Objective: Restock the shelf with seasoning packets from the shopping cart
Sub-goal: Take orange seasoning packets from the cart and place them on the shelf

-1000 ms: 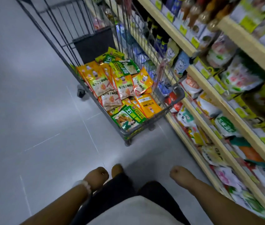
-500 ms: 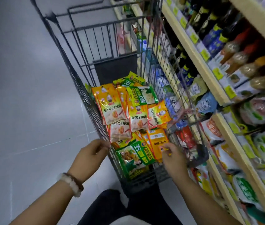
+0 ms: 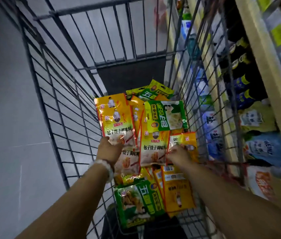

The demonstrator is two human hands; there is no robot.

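Note:
A wire shopping cart (image 3: 53, 107) holds several yellow-orange and green seasoning packets. My left hand (image 3: 109, 150) is inside the cart and grips the lower edge of a yellow packet (image 3: 114, 116) at the pile's left. My right hand (image 3: 178, 154) pinches the lower left corner of a smaller orange packet (image 3: 185, 140) at the pile's right. Between the two hands lies another yellow packet (image 3: 153, 149). A green packet (image 3: 166, 115) lies further back, and a green one (image 3: 136, 202) and an orange one (image 3: 177, 192) lie nearest me.
The shelf unit (image 3: 263, 69) runs along the cart's right side, with dark bottles (image 3: 243, 83) above and bagged goods (image 3: 263, 147) lower down. Grey floor (image 3: 7, 135) lies to the left of the cart.
The view has closed in on the cart. Both hands have gone from the cart's near end into the basket, further forward, and each has taken hold of a packet.

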